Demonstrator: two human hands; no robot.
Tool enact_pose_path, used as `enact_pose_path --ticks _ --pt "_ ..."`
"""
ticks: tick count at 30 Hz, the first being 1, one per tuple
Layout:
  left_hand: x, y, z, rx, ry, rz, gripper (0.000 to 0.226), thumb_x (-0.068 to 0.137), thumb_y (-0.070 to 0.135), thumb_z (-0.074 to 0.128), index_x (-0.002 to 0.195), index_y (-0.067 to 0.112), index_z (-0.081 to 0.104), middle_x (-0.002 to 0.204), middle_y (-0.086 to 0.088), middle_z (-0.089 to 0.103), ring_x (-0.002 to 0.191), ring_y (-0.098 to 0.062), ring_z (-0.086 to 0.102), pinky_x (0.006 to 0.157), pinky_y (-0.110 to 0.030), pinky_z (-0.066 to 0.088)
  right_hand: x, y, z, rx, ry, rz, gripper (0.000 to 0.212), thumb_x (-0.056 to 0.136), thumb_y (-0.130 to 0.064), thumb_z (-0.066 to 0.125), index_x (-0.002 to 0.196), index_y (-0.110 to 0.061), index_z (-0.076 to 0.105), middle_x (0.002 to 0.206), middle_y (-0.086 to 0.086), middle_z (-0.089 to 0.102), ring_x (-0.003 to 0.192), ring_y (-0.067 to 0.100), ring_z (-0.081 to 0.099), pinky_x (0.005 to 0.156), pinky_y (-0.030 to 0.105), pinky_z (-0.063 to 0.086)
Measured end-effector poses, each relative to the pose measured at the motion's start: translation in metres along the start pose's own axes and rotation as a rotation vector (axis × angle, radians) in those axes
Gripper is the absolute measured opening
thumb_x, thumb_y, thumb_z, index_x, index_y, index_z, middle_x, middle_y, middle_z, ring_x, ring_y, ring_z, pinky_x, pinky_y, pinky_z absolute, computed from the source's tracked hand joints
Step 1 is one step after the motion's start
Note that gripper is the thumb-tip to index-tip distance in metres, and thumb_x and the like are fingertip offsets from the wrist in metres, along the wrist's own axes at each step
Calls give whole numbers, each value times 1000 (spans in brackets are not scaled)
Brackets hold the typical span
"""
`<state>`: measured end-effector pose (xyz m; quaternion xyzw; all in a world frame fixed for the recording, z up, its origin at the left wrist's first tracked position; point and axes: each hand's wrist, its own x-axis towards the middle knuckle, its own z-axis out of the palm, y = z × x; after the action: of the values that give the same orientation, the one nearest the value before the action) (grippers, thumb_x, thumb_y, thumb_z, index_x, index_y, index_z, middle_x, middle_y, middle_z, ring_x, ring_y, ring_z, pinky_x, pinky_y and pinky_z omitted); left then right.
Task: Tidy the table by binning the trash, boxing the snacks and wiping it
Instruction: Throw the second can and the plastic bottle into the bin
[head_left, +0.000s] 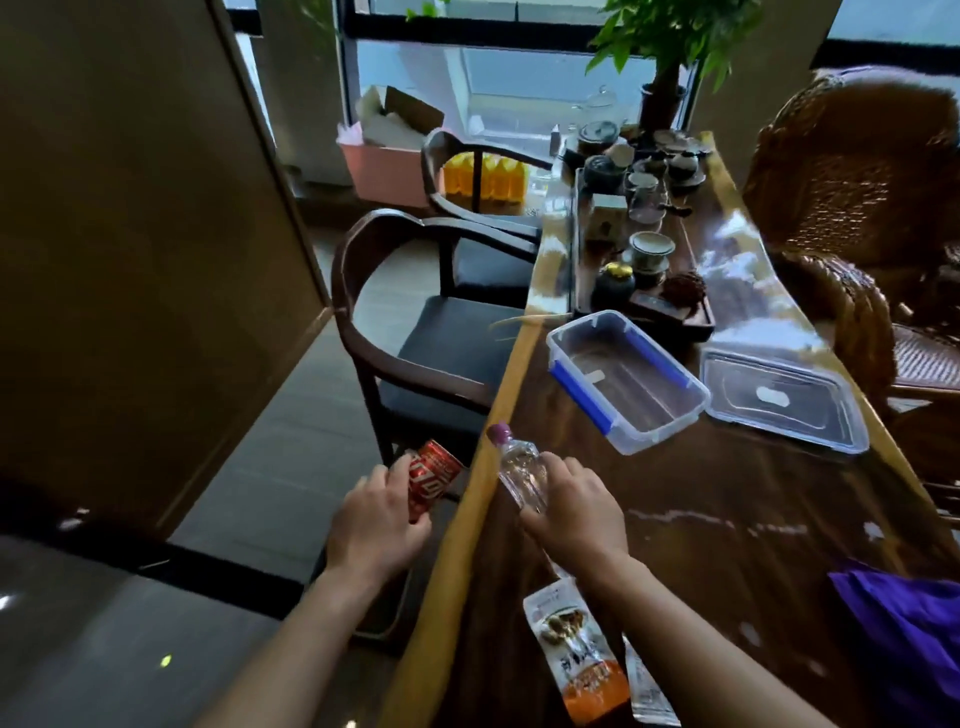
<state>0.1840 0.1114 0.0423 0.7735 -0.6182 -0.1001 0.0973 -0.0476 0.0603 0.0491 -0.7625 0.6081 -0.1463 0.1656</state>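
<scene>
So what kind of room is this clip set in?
Probably a tea room or reception corner of an office or home: a long glossy wooden table carries a tea tray crowded with teaware, with wooden armchairs alongside and a potted plant by big windows.

Glossy dark wood table (727, 519), clear plastic box (626, 379), shiny red metal can (431, 480), woven wicker chair (857, 182)

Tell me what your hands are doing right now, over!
Left hand holds red can, off the table's edge. Right hand grips clear bottle. Snack packet still unboxed; box open, empty. Nothing blocking.
</scene>
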Motion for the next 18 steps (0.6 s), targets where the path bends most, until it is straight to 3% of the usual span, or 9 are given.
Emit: enact_pose_path --ticks 7,11,15,18 --pt "-9 -92 -13 30 -62 -81 72 83 47 64 143 23 33 119 -4 54 106 -23 55 80 -37 51 1 -83 53 -15 -68 -39 54 79 -43 67 127 -26 51 112 -3 59 105 20 56 79 34 50" --pt "-14 -127 -8 38 -112 -153 74 83 47 63 145 24 30 122 -3 53 109 -23 54 85 -39 52 9 -107 75 -7 -109 -67 51 82 -41 70 127 -27 51 113 -4 59 104 18 56 75 27 44" --pt "-20 -155 -1 56 -135 -223 75 82 46 64 145 23 32 121 -4 55 108 -22 54 87 -37 50 24 -122 96 30 -165 -108 60 82 -38 72 135 -25 49 121 -4 58 110 16 56 85 29 50" --pt "-19 -174 8 98 -125 -265 73 79 46 66 141 23 36 116 -4 57 104 -22 56 84 -36 50 45 -128 113 32 -200 -132 61 81 -39 73 135 -26 48 121 -4 58 111 17 56 85 29 50"
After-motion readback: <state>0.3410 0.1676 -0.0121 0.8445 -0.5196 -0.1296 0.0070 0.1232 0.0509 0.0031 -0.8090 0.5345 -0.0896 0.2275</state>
